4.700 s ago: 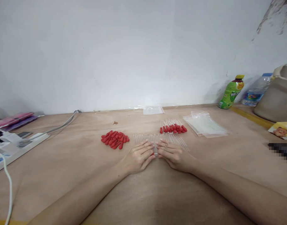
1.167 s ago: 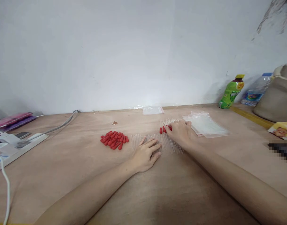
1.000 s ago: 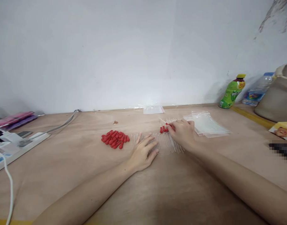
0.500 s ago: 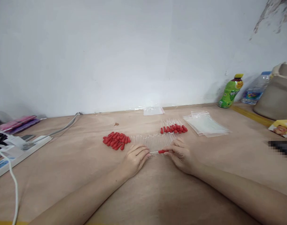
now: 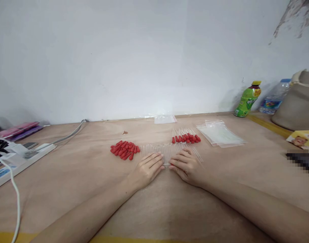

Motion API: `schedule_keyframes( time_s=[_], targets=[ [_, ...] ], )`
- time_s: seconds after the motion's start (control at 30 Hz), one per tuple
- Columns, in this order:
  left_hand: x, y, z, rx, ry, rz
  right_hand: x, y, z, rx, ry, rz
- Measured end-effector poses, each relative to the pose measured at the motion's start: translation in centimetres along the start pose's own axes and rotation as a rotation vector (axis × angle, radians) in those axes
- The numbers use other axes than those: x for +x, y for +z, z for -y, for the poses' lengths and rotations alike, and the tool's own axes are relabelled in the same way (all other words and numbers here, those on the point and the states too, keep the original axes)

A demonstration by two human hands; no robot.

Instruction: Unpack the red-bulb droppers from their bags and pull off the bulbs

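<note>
Between my hands lies a thin clear dropper tube (image 5: 166, 165), set crosswise at the near ends of a row of clear tubes (image 5: 166, 151). My left hand (image 5: 149, 170) is closed on its left end. My right hand (image 5: 184, 166) is closed around a red rubber bulb at the other end, mostly hidden by the fingers. Left of the row is a pile of loose red bulbs (image 5: 124, 150). Behind my right hand, several droppers with red bulbs fitted (image 5: 187, 137) lie side by side, their tubes pointing to the wall.
Clear zip bags (image 5: 220, 134) are stacked at the right, and another bag (image 5: 165, 119) lies by the wall. A green bottle (image 5: 247, 99), a water bottle (image 5: 272, 98) and a grey container (image 5: 296, 101) stand far right. A white power strip (image 5: 40, 152) with cables is at the left.
My right hand has moved left, closer to my left hand. Its fingers now cover nearly all of the red bulb, which showed plainly before.
</note>
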State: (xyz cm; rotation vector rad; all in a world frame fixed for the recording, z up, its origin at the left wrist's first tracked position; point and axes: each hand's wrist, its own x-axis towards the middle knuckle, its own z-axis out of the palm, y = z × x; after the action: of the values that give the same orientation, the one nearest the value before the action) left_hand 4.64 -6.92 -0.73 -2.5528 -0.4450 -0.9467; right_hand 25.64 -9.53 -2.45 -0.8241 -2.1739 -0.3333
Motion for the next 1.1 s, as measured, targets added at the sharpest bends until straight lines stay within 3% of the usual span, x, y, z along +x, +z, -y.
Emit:
schedule_keyframes(
  time_s=[0.27,0.73,1.1],
  targets=[
    [-0.8,-0.9,-0.1,-0.1,0.035,0.05,0.4,-1.0,0.7,0.0,-0.173,-0.004],
    [-0.7,-1.0,-0.3,-0.24,-0.005,0.066,-0.4,-1.1,0.1,-0.03,-0.229,-0.001],
    [-0.7,-1.0,-0.5,-0.267,-0.014,0.046,-0.4,-2.3,-0.5,-0.173,-0.4,0.011]
  ],
)
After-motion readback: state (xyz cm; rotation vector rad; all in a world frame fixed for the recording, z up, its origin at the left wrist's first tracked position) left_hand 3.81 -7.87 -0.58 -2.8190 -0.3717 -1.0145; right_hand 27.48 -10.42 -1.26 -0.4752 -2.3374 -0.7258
